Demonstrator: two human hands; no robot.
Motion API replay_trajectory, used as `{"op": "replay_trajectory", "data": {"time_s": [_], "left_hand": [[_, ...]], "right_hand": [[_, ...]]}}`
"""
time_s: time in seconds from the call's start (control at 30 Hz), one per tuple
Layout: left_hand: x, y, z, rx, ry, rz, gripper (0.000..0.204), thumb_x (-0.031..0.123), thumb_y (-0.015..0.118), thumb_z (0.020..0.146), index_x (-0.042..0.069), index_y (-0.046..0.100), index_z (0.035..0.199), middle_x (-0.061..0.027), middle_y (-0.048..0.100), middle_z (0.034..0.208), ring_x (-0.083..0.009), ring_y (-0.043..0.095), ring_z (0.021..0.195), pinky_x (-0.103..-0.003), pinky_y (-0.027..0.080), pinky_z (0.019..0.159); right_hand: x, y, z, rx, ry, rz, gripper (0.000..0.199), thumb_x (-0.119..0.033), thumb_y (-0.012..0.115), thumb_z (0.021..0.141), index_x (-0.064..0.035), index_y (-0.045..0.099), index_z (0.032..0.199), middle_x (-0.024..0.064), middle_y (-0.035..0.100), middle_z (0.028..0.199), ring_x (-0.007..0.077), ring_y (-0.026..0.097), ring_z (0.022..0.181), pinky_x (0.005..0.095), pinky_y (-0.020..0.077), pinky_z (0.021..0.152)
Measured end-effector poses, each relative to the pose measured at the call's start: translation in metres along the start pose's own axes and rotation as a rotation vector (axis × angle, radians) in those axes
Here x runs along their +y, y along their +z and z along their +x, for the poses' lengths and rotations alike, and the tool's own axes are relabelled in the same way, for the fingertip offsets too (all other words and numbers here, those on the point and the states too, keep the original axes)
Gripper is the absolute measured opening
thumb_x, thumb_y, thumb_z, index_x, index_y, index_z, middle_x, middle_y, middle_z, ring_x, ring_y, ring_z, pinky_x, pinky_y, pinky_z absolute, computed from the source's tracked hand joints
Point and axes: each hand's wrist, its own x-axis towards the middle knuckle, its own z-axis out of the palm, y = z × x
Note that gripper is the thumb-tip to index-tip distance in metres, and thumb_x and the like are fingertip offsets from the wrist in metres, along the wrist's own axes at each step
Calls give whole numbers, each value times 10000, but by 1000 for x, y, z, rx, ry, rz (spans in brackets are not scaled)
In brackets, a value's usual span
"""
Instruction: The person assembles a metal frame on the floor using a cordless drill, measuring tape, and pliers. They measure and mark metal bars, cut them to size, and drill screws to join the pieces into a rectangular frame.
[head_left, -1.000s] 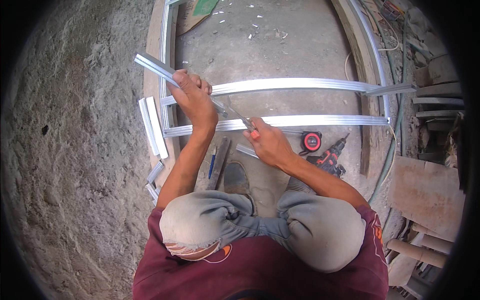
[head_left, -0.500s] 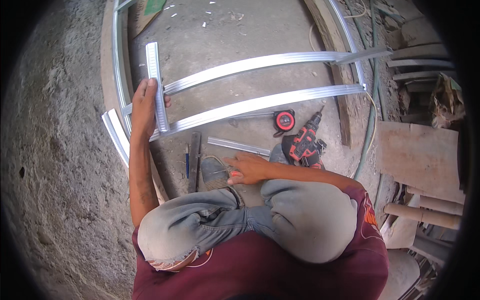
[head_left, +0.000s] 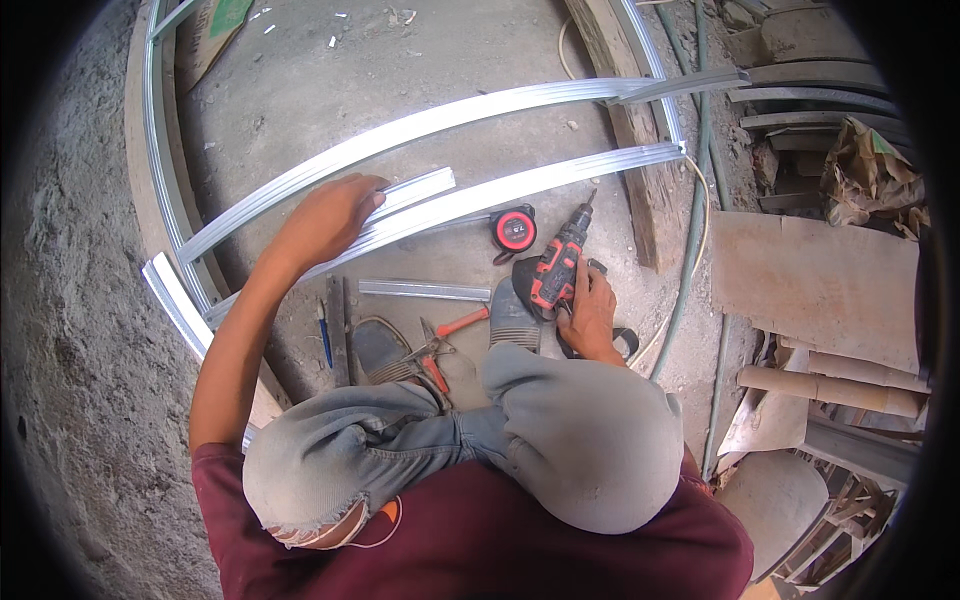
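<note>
My left hand [head_left: 338,213] is closed on a short piece of metal channel [head_left: 420,187], laid along the nearer of two long metal channels [head_left: 520,182]. Its fingertips are partly hidden under the hand. My right hand [head_left: 592,308] grips the red and black cordless drill [head_left: 557,268], whose bit points away from me. A pair of snips [head_left: 436,352] with red-orange handles lies spread between my shoes. Just left of the drill sits a red and black tape measure [head_left: 514,230]. Another short metal strip [head_left: 425,290] rests on the floor nearer to me.
Wooden beams [head_left: 645,190] with metal channels along them flank the work on both sides. A blue pen [head_left: 325,335] lies beside a dark flat bar [head_left: 339,330]. Green hose [head_left: 688,270] and a pale cable run at right, before stacked boards [head_left: 815,280]. Rough concrete lies at left.
My left hand has swung the short channel from upright down along the long channel. My right hand has left the snips between my shoes and moved right onto the drill.
</note>
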Motion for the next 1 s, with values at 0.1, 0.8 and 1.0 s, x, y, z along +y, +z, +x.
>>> {"op": "replay_trajectory", "data": {"time_s": [0.1, 0.8, 1.0], "left_hand": [[2, 16, 29, -85, -4, 172, 344, 258, 483, 1044, 17, 617, 1250, -228, 672, 1170, -391, 638, 1110, -475, 480, 956], [-6, -44, -187, 101, -487, -723, 368, 291, 553, 1023, 44, 628, 1285, -183, 677, 1217, -297, 638, 1139, -389, 480, 996], [223, -12, -531, -198, -1152, -1291, 262, 74, 576, 1005, 38, 667, 1248, -69, 707, 1153, -155, 643, 1045, -340, 482, 981]], "right_hand": [[-7, 6, 7, -64, 183, 114, 1051, -137, 781, 720, -63, 199, 1592, 248, 407, 1415, 432, 449, 1263, 520, 395, 1038], [-26, -256, -74, -581, 456, 714, 411, -110, 781, 835, 5, 613, 1192, 66, 663, 1022, 165, 620, 886, 321, 528, 811], [-64, -395, -80, -704, 417, 664, 414, -68, 704, 800, 21, 631, 1198, 77, 679, 1040, 175, 638, 917, 320, 521, 825]]}}
